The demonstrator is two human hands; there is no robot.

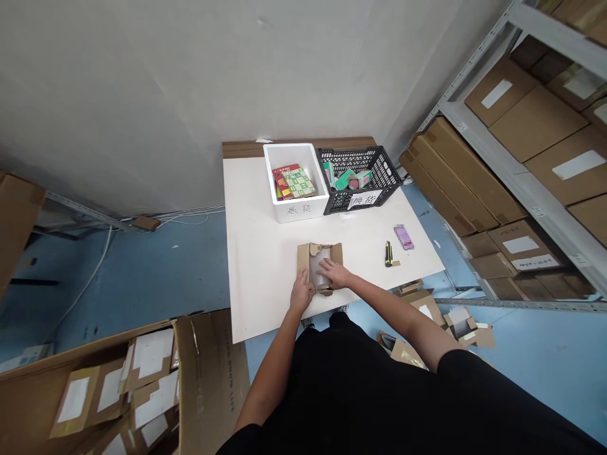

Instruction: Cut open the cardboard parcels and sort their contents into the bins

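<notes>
A small opened cardboard box lies on the white table, its flaps folded outward. Inside it is something in translucent, whitish wrapping; what the wrapping covers cannot be made out. My left hand grips the near left side of the box, fingers against the flap. From the right, my right hand reaches into the box, with its fingers bent over the wrapped item. Farther right on the table are a yellow-and-black box cutter and a blurred purple item.
At the table's back stand a white foam bin holding booklets and a black plastic crate with small boxes. A large carton of parcels stands at left. Opened boxes lie on the floor at right, beside a loaded shelf.
</notes>
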